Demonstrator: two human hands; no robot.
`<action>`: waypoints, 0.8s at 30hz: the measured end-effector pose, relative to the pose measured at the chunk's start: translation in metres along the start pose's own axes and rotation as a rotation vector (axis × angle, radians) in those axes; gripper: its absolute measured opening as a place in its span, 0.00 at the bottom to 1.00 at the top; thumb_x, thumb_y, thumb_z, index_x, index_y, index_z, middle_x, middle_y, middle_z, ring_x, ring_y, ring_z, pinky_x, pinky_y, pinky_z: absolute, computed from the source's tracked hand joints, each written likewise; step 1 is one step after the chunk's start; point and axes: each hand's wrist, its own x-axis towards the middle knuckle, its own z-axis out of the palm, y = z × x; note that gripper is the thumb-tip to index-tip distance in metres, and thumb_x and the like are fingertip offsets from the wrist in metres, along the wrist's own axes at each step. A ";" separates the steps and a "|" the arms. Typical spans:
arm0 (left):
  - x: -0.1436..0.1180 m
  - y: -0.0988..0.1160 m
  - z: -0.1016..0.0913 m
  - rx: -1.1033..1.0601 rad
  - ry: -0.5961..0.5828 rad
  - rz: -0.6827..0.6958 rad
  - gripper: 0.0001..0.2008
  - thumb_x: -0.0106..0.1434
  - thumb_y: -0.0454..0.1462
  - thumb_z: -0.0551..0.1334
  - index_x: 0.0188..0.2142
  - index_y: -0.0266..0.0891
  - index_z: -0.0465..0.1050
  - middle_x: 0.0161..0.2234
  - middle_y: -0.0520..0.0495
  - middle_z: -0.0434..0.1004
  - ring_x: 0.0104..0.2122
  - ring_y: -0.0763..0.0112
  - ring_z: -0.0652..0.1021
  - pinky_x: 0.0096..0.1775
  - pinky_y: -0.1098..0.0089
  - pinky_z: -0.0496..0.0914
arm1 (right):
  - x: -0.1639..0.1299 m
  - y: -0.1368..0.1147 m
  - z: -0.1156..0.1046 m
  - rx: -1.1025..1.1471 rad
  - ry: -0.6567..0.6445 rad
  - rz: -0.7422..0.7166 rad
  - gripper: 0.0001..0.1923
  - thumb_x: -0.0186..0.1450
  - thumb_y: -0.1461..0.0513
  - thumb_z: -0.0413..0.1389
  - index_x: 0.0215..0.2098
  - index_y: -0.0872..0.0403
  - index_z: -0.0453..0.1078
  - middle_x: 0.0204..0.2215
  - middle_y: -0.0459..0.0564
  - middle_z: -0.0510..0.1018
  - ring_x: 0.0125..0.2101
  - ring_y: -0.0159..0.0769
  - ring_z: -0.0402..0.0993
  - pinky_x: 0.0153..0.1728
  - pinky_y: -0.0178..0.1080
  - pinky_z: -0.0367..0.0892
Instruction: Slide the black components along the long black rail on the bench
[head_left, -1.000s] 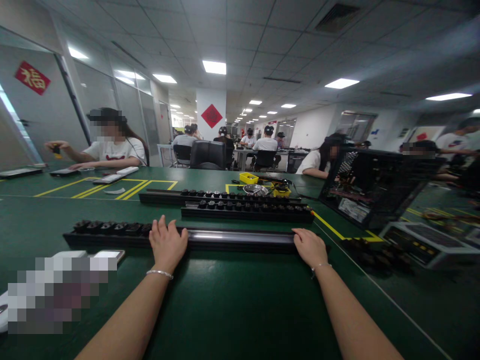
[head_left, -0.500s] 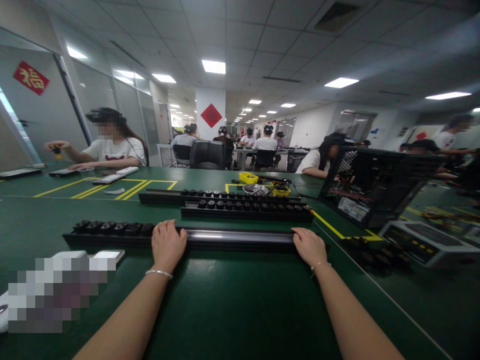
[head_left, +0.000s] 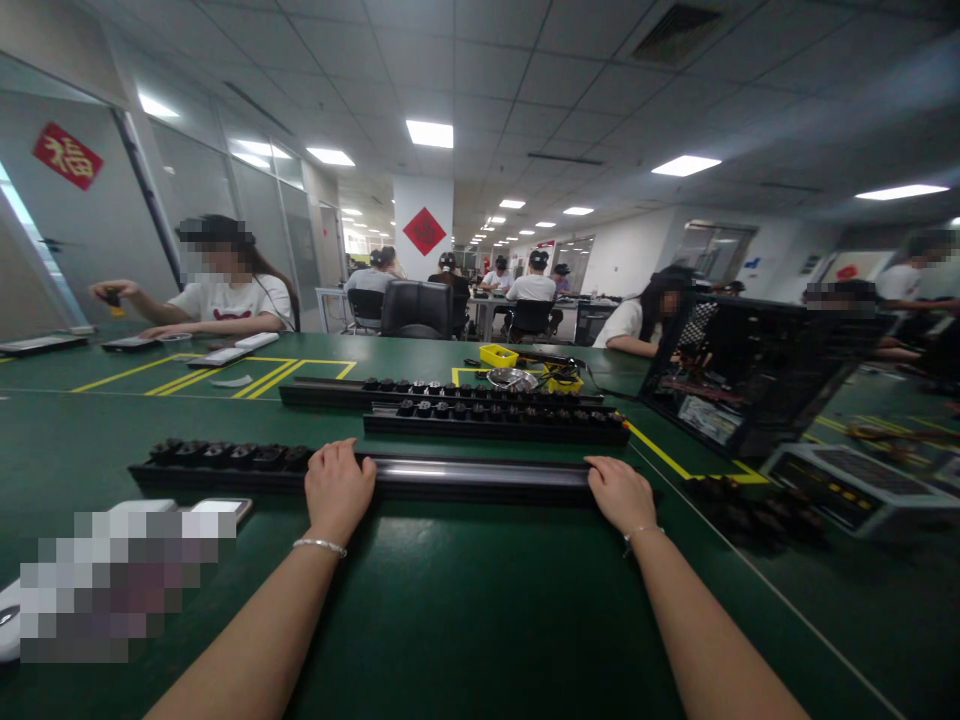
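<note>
Resting both hands on the near rail (head_left: 480, 478), we note its long axis runs left to right across the green table (head_left: 465, 620), square to our forearms. Our left hand (head_left: 339, 490) lies flat on it a little left of the middle, fingers together and draped over the top, just right of a row of black knobs (head_left: 225, 455) seated in the rail's left part. Our right hand (head_left: 621, 492) covers the rail's right end, fingers curled over the far edge; we cannot tell whether either hand truly clamps it or only presses down. The rail lies directly under the fingers, so neither hand has any gap to close; the bare shiny stretch runs between the two hands.

Count: three rails in all. Two far rails (head_left: 495, 420) lie parallel behind the near one, each carrying a fuller row of knobs. One yellow bin (head_left: 498, 355) and one metal bowl (head_left: 510, 378) sit beyond them. One open computer case (head_left: 739, 375) stands to the right. One co-worker (head_left: 225, 290) sits at far left, others farther back.
</note>
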 end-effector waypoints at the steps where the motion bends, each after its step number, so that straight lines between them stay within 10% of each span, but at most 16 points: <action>1: 0.000 0.000 0.000 -0.003 0.000 0.004 0.21 0.60 0.40 0.50 0.49 0.32 0.69 0.45 0.37 0.73 0.48 0.54 0.68 0.47 0.60 0.64 | 0.000 0.000 0.000 -0.003 0.004 -0.002 0.24 0.64 0.59 0.38 0.51 0.52 0.70 0.53 0.48 0.71 0.55 0.39 0.62 0.54 0.47 0.56; 24: 0.003 -0.004 0.003 -0.097 -0.074 0.084 0.19 0.60 0.38 0.49 0.45 0.34 0.71 0.44 0.38 0.76 0.48 0.56 0.70 0.49 0.59 0.61 | -0.001 -0.002 -0.003 -0.005 -0.036 0.009 0.25 0.65 0.57 0.36 0.52 0.51 0.69 0.54 0.49 0.70 0.55 0.40 0.61 0.54 0.48 0.56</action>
